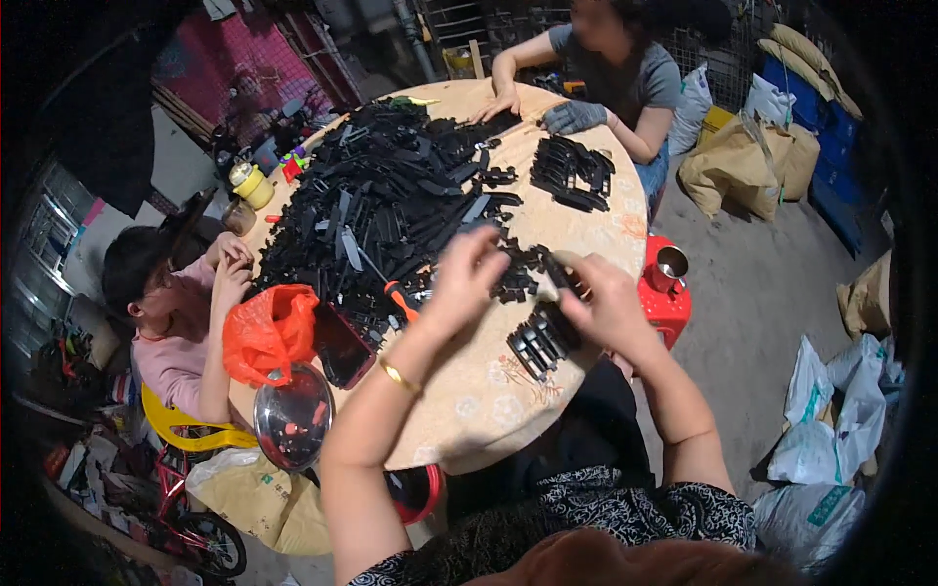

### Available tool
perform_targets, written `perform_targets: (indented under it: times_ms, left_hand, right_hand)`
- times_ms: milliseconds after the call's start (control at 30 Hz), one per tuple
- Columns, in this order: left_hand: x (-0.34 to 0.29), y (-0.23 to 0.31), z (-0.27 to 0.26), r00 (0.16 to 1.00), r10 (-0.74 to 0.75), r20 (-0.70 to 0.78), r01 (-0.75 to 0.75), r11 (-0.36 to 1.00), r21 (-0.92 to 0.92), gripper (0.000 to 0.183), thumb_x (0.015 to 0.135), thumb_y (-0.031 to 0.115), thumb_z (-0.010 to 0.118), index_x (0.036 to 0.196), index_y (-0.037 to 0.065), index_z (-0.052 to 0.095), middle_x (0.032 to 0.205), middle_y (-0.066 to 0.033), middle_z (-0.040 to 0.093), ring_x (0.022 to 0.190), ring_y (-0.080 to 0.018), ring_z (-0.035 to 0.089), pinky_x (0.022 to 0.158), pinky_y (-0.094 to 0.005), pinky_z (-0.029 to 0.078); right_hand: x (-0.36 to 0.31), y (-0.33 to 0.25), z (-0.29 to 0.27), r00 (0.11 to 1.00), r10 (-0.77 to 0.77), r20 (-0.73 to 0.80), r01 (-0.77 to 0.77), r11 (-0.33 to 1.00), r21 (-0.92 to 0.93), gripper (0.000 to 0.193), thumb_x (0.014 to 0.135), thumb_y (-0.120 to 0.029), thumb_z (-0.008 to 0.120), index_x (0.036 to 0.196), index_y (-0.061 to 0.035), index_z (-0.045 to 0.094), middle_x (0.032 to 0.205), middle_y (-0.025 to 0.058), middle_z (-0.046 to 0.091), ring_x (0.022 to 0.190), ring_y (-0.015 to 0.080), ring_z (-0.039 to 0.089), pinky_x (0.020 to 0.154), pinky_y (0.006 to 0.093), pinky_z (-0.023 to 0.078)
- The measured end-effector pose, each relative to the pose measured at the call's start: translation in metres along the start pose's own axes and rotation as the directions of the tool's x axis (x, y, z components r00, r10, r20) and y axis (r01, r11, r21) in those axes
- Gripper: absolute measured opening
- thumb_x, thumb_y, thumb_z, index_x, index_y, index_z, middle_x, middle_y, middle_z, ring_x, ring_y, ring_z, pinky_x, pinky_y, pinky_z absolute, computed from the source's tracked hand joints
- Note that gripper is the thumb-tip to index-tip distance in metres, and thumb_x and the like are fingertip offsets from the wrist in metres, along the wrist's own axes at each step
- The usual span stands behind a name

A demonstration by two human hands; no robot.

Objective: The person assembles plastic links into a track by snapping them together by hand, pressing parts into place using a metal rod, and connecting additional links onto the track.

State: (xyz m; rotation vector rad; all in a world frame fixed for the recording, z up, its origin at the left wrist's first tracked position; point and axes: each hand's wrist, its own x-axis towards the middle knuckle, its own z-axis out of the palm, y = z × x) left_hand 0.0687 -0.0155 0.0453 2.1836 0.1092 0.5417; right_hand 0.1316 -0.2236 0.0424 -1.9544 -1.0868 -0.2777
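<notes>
My right hand (608, 301) is closed on a narrow black plastic part (560, 277), held between thumb and fingers just above the table. Right below it lies a row of black slatted pieces (543, 340) set side by side near the table's front edge. My left hand (467, 281), slightly blurred, hovers over the near edge of the heap with its fingers apart, and nothing shows in them. Small black parts (516, 281) lie scattered between my two hands. Beside my left wrist, an orange-handled screwdriver (401, 301) rests against the large heap of black plastic parts (391, 186).
A second row of black pieces (572, 174) lies farther off on the round table (479, 391). Across sits a person with one gloved hand (575, 117); another person (186, 342) sits left. A red bag (269, 335), phone (344, 347), lid (293, 418) and red stool with metal cup (670, 264) stand around.
</notes>
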Motion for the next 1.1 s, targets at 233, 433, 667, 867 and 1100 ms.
perform_targets:
  times_ms: [233,433,667,867,1100]
  left_hand:
    - [0.067,-0.081,-0.043,0.997,0.046,-0.07,0.038,0.49,0.871,0.025,0.072,0.016,0.067,0.087,-0.002,0.058,0.09,-0.0175,0.058,0.092,-0.0337,0.052,0.079,-0.039,0.046]
    - [0.074,-0.1,-0.038,0.998,-0.033,-0.049,0.059,0.483,0.874,0.027,0.07,0.011,0.067,0.093,0.001,0.059,0.086,-0.0192,0.059,0.085,-0.0362,0.059,0.078,-0.0419,0.047]
    - [0.05,-0.071,-0.049,0.962,-0.191,-0.197,0.262,0.851,0.456,0.027,0.073,0.01,0.065,0.096,-0.001,0.056,0.085,-0.0153,0.061,0.079,-0.0261,0.061,0.071,-0.0331,0.049]
    - [-0.006,-0.021,-0.034,0.841,-0.516,0.163,0.501,0.629,-0.595,0.028,0.086,0.007,0.052,0.11,-0.002,0.04,0.086,-0.0105,0.057,0.075,-0.0188,0.061,0.066,-0.03,0.053]
    - [-0.024,-0.046,-0.02,0.813,-0.387,0.435,0.58,0.478,-0.66,0.034,0.085,0.018,0.057,0.112,0.007,0.038,0.088,-0.0074,0.055,0.08,-0.021,0.06,0.071,-0.034,0.053]
  right_hand:
    - [-0.019,0.028,-0.006,0.958,0.128,0.255,-0.077,0.977,-0.201,0.029,0.072,-0.016,0.06,0.098,-0.0034,0.061,0.078,0.0162,0.057,0.079,0.0326,0.058,0.071,0.0397,0.047]
    - [-0.019,0.036,0.002,0.953,0.057,0.297,-0.02,0.992,-0.127,0.021,0.078,-0.02,0.058,0.091,-0.0039,0.064,0.076,0.0162,0.058,0.074,0.0329,0.058,0.067,0.04,0.047]
    - [0.029,0.063,0.03,0.992,0.027,0.126,-0.012,0.993,-0.117,0.024,0.077,-0.026,0.061,0.088,-0.0048,0.065,0.078,0.0154,0.059,0.074,0.0326,0.059,0.066,0.0404,0.047]
    - [0.049,0.075,0.053,0.968,0.089,0.235,-0.015,0.954,-0.299,0.023,0.072,-0.025,0.063,0.076,-0.0031,0.067,0.075,0.0167,0.06,0.073,0.0321,0.06,0.067,0.0401,0.048]
    - [0.06,0.083,0.059,0.971,0.12,0.205,-0.045,0.94,-0.338,0.02,0.067,-0.021,0.06,0.073,-0.0032,0.067,0.071,0.0187,0.062,0.071,0.0337,0.061,0.069,0.0411,0.05]
